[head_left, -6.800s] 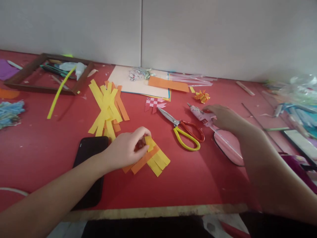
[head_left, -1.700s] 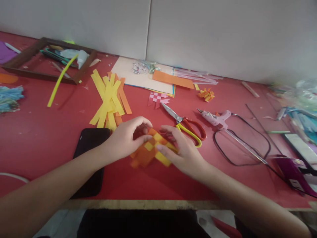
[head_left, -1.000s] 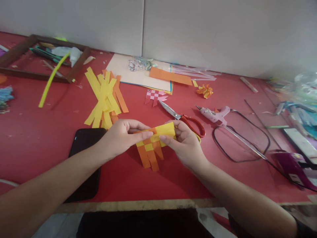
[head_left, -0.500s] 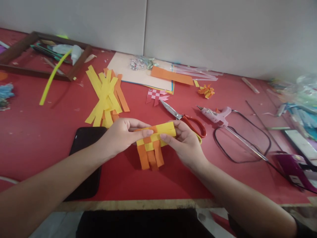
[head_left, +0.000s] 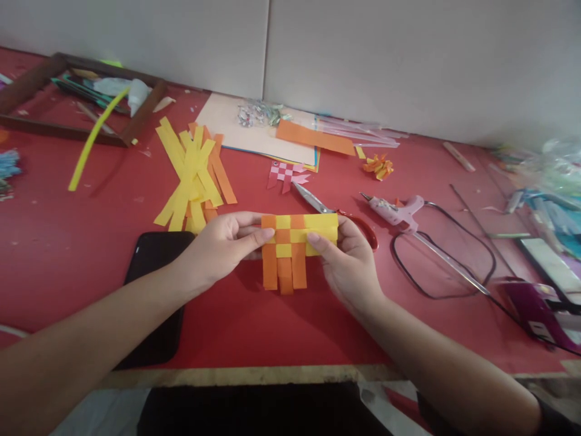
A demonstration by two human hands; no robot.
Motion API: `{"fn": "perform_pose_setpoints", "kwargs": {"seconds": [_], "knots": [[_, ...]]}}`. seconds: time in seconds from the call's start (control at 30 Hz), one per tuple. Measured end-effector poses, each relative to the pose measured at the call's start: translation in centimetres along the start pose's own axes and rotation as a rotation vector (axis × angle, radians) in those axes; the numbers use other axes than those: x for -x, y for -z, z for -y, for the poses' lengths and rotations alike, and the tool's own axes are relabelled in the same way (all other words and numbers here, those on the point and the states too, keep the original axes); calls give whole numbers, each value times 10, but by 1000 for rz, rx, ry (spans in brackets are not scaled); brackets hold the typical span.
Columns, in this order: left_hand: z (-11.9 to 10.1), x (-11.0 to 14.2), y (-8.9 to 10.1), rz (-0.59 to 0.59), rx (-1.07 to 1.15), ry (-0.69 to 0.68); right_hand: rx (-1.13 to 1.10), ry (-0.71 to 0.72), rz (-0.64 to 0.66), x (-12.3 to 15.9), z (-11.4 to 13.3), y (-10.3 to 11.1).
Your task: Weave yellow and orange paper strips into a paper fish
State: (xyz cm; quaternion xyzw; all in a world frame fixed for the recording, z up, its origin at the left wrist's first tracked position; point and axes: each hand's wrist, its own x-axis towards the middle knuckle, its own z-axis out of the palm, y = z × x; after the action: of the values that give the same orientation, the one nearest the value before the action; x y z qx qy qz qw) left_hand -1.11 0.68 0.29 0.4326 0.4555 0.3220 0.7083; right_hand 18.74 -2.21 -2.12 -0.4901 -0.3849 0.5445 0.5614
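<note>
Big red table (head_left: pixel 68 254) underneath everything, cluttered all over. Black phone (head_left: pixel 154 290) lying flat near the front edge, just under the left forearm. Pile of loose yellow and orange strips (head_left: pixel 193 175) fanned out behind it. Scissors (head_left: pixel 338 212) and pink glue gun (head_left: pixel 394 209) off to the right, the scissor handles partly hidden behind the right hand.

Woven paper piece (head_left: pixel 293 242) held up just above the table, roughly centre. Long axis running left-right along the yellow bands, with three orange tails hanging down toward the front edge. Left hand (head_left: pixel 218 251) pinching the left end between thumb and fingers, right hand (head_left: pixel 351 263) pinching the right end the same way.

Compared with half a second back: lifted slightly higher and further back, levelled out and turned more face-on, checker pattern much clearer, hands a bit wider apart.
</note>
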Motion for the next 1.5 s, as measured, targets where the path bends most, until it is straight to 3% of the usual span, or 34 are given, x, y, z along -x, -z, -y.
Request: {"fn": "perform_pose_setpoints", "kwargs": {"seconds": [0.2, 0.5, 0.73, 0.93, 1.17, 1.5], "knots": [[0, 1, 0, -6, -22, 5, -21, -147, 90, 1, 0, -2], [0, 4, -1, -28, -164, -65, -52, -148, 99, 4, -4, -3], [0, 5, 0, -69, -339, -81, -21, -181, 207, 6, -3, -2], [-4, 8, -2, 2, -330, -122, 0, -234, 275, 4, 1, 3], [-2, 7, 0, 7, -276, -79, 71, -167, 269, 2, 2, 3], [1, 4, 1, 0, -177, -77, 79, -198, 237, 0, 3, 4]]}}
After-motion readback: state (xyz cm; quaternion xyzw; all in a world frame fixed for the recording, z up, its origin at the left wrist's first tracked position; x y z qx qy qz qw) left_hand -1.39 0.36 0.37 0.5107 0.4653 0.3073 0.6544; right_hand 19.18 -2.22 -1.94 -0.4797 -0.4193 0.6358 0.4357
